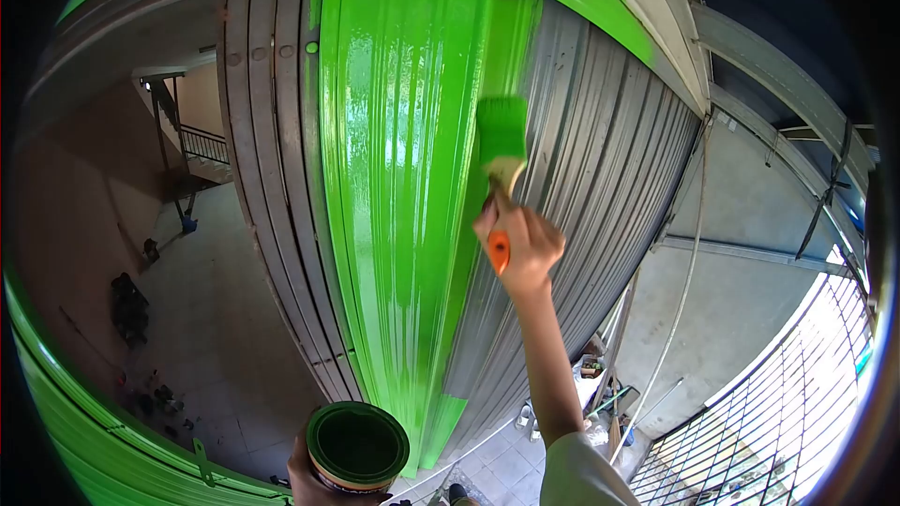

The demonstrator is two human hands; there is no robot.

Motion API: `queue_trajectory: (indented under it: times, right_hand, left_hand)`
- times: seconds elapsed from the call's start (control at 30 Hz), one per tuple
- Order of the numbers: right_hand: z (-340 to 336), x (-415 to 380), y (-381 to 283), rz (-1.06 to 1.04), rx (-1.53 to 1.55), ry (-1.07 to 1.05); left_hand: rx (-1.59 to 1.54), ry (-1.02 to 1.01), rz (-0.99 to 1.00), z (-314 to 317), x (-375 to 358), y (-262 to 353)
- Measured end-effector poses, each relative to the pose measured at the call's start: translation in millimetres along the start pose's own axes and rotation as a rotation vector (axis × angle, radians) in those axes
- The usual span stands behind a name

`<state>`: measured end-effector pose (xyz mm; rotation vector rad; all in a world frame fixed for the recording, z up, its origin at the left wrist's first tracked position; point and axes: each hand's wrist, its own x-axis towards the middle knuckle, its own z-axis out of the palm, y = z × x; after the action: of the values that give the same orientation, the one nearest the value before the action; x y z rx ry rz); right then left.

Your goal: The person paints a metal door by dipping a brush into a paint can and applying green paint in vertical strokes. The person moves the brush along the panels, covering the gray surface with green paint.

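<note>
My right hand (523,242) is closed round the handle of a paintbrush (503,136), whose bristles are coated in green and point up. The bristles lie at the border between the glossy green part of the ribbed metal panel (398,159) and its bare grey part (600,131). At the bottom, my left hand (305,468) holds a round open paint can (358,445) from its left side. The can's inside looks dark green, and the paint level cannot be made out.
Grey metal slats (272,131) stand left of the panel. Beyond them, far below, lies a tiled floor (202,290) with dark objects and a stair railing. A rope (692,272) hangs at right, near a metal grille (750,431). Green-painted metal (103,440) curves along the lower left.
</note>
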<state>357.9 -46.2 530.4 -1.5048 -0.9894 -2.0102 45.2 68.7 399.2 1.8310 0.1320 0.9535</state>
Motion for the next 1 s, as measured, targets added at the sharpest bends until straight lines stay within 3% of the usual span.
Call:
queue_trajectory:
  times: [0.13, 0.43, 0.53, 0.6, 0.7, 0.77, 0.83, 1.0]
  right_hand:
    - [-26.3, -60.1, -16.2, 0.027, 0.074, -0.097]
    - [-123.5, -202.2, -72.3, 0.288, 0.269, -0.535]
    - [-142.9, -185.6, -69.1, 0.567, 0.260, -0.576]
    - [-143.3, -152.3, -53.7, 0.770, 0.457, -0.350]
    - [-168.6, -115.2, -19.5, 1.053, 0.575, -0.380]
    - [-160.5, -55.0, -34.6, 0.993, 0.921, 0.000]
    - [-156.1, -13.2, -48.2, 0.944, 1.200, 0.003]
    - [-139.1, 36.4, -71.2, 0.481, 1.314, -0.414]
  left_hand:
    - [-0.128, -0.095, -0.160, -20.0, -5.8, -23.7]
    - [-0.176, -0.074, -0.151, -23.9, -9.6, -27.1]
    - [-0.170, -0.095, -0.095, -25.8, -1.4, -25.8]
    - [-0.147, -0.148, -0.006, -29.1, 0.9, -37.0]
    - [-0.010, -0.143, 0.111, -26.6, 11.0, -34.3]
    - [0.005, -0.155, 0.159, -24.4, 19.8, -28.2]
    - [0.097, -0.178, 0.241, -25.6, 28.4, -23.1]
    - [0.243, -0.251, 0.460, -28.4, 46.4, -9.7]
